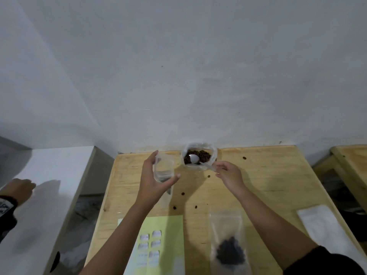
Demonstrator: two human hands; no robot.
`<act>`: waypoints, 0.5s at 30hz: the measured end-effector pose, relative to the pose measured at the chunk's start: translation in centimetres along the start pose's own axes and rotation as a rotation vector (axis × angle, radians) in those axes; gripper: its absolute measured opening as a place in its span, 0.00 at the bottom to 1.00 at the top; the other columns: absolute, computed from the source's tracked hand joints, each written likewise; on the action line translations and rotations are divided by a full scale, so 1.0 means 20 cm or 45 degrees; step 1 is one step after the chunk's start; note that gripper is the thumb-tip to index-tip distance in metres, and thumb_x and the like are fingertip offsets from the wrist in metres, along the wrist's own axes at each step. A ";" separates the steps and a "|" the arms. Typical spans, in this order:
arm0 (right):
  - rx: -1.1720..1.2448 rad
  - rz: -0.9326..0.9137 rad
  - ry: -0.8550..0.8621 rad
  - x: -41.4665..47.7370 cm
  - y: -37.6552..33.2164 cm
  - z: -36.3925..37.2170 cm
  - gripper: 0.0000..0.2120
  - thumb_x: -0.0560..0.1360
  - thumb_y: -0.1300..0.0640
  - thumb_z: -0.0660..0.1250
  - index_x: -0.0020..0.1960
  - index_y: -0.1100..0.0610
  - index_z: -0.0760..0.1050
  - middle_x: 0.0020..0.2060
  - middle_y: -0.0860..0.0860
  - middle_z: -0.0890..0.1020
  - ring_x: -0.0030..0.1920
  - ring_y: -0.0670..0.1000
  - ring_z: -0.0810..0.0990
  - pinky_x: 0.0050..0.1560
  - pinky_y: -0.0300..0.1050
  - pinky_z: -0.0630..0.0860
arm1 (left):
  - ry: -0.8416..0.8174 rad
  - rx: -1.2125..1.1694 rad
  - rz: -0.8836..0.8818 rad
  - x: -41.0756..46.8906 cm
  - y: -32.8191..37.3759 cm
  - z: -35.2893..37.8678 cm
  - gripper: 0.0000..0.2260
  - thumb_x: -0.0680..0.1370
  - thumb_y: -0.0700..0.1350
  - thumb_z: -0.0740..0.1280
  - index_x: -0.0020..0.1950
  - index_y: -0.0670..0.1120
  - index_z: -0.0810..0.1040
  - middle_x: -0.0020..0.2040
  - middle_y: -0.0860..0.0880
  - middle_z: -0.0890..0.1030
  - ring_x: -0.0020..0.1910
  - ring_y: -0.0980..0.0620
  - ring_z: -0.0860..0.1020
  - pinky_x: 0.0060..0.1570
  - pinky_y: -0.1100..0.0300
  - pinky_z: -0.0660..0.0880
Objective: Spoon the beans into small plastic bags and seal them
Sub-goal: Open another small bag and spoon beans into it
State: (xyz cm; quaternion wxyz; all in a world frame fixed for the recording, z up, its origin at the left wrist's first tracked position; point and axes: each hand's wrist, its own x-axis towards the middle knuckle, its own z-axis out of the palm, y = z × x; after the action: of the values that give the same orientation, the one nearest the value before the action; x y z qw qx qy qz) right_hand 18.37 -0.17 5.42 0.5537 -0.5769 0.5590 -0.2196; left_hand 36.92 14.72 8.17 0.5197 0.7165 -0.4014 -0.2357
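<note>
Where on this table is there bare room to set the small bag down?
Bare wood lies right of the right hand, between the bean bag and the white pouch, one stray bean only. Another patch: the table's left strip, left of the left hand. Crowded: near edge, with label sheet and filled bag.

Beneath the left hand (pixel 156 179) and the right hand (pixel 230 175) runs a pale wooden table (pixel 268 185). Just beyond the fingertips, its far edge meets a plain grey-white wall (pixel 198 76). Nearer than the left hand, by that forearm, lies a light green sheet (pixel 170 225). On it sit small white labels (pixel 156 233) in two columns, writing too blurred to read. Well right of the right hand and nearer the body, a white paper packet (pixel 325 229) lies flat. Further right, a second wooden table (pixel 351 161) peeks in. Far left of the left hand there's a white counter (pixel 59 175), another person's hand (pixel 21 189) over it. Between counter and table, crumpled plastic (pixel 83 225).
</note>
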 end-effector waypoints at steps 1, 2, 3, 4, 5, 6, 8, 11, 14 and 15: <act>-0.090 -0.031 0.017 -0.01 0.00 -0.03 0.10 0.77 0.63 0.62 0.57 0.62 0.77 0.53 0.56 0.80 0.53 0.54 0.78 0.59 0.51 0.76 | -0.018 0.013 -0.005 0.00 0.00 0.02 0.39 0.65 0.50 0.78 0.71 0.55 0.61 0.63 0.64 0.65 0.60 0.79 0.61 0.55 0.78 0.62; -0.187 -0.068 0.050 -0.01 0.01 -0.06 0.11 0.77 0.63 0.62 0.57 0.61 0.77 0.53 0.55 0.80 0.53 0.53 0.78 0.58 0.47 0.75 | -0.033 0.034 -0.008 0.01 0.00 0.03 0.40 0.65 0.51 0.78 0.71 0.55 0.60 0.64 0.62 0.65 0.60 0.78 0.62 0.58 0.75 0.62; -0.261 -0.103 0.094 -0.03 0.00 -0.09 0.11 0.77 0.64 0.62 0.57 0.61 0.77 0.53 0.55 0.80 0.51 0.50 0.78 0.55 0.42 0.74 | -0.048 0.059 -0.010 0.01 0.00 0.05 0.40 0.65 0.51 0.78 0.71 0.55 0.60 0.64 0.60 0.65 0.61 0.75 0.63 0.60 0.70 0.63; -0.297 -0.143 0.143 -0.04 -0.01 -0.12 0.11 0.77 0.64 0.62 0.57 0.61 0.77 0.52 0.54 0.81 0.50 0.48 0.77 0.52 0.39 0.72 | -0.067 0.078 -0.005 0.02 0.00 0.07 0.40 0.66 0.51 0.78 0.72 0.56 0.60 0.64 0.58 0.65 0.62 0.70 0.64 0.62 0.65 0.64; -0.298 -0.178 0.170 -0.06 -0.03 -0.15 0.11 0.77 0.63 0.62 0.57 0.60 0.77 0.51 0.53 0.81 0.49 0.47 0.77 0.51 0.37 0.71 | -0.090 0.089 0.003 0.02 0.00 0.10 0.40 0.66 0.52 0.78 0.72 0.56 0.60 0.65 0.57 0.64 0.64 0.65 0.64 0.63 0.62 0.64; -0.265 -0.205 0.164 -0.08 -0.05 -0.18 0.10 0.77 0.62 0.63 0.56 0.58 0.78 0.51 0.52 0.81 0.49 0.47 0.78 0.51 0.38 0.72 | -0.116 0.092 0.013 0.03 0.00 0.13 0.40 0.66 0.52 0.78 0.72 0.56 0.60 0.64 0.57 0.64 0.64 0.63 0.63 0.63 0.60 0.64; -0.128 -0.234 0.022 -0.13 -0.13 -0.21 0.08 0.77 0.59 0.64 0.55 0.54 0.77 0.50 0.50 0.82 0.49 0.47 0.81 0.53 0.42 0.77 | -0.170 0.094 0.045 0.04 0.01 0.18 0.41 0.65 0.56 0.78 0.71 0.58 0.59 0.63 0.59 0.64 0.65 0.61 0.63 0.63 0.59 0.65; -0.160 -0.303 -0.308 -0.21 -0.27 -0.21 0.08 0.77 0.56 0.65 0.55 0.50 0.78 0.50 0.50 0.83 0.48 0.44 0.83 0.54 0.43 0.79 | -0.222 0.122 0.100 0.05 0.03 0.26 0.41 0.62 0.63 0.74 0.70 0.58 0.59 0.61 0.61 0.64 0.66 0.58 0.65 0.62 0.58 0.67; -0.474 -0.406 -0.488 -0.28 -0.36 -0.16 0.10 0.77 0.53 0.64 0.56 0.49 0.79 0.52 0.47 0.82 0.53 0.42 0.80 0.55 0.39 0.75 | -0.265 0.132 0.175 0.05 0.04 0.31 0.40 0.64 0.59 0.76 0.71 0.56 0.59 0.62 0.61 0.65 0.65 0.58 0.65 0.60 0.61 0.65; -0.553 -0.430 -0.497 -0.30 -0.38 -0.14 0.10 0.77 0.54 0.63 0.56 0.49 0.79 0.52 0.48 0.82 0.53 0.43 0.80 0.55 0.40 0.76 | -0.273 0.143 0.217 0.04 0.04 0.31 0.39 0.66 0.57 0.77 0.70 0.56 0.59 0.63 0.60 0.65 0.64 0.60 0.64 0.60 0.64 0.63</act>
State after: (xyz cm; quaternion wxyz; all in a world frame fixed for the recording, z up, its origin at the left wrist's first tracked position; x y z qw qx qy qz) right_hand 17.30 2.17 15.14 0.4702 -0.7971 0.3726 -0.0693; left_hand 32.40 10.38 6.81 0.4509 0.6785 -0.5265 -0.2430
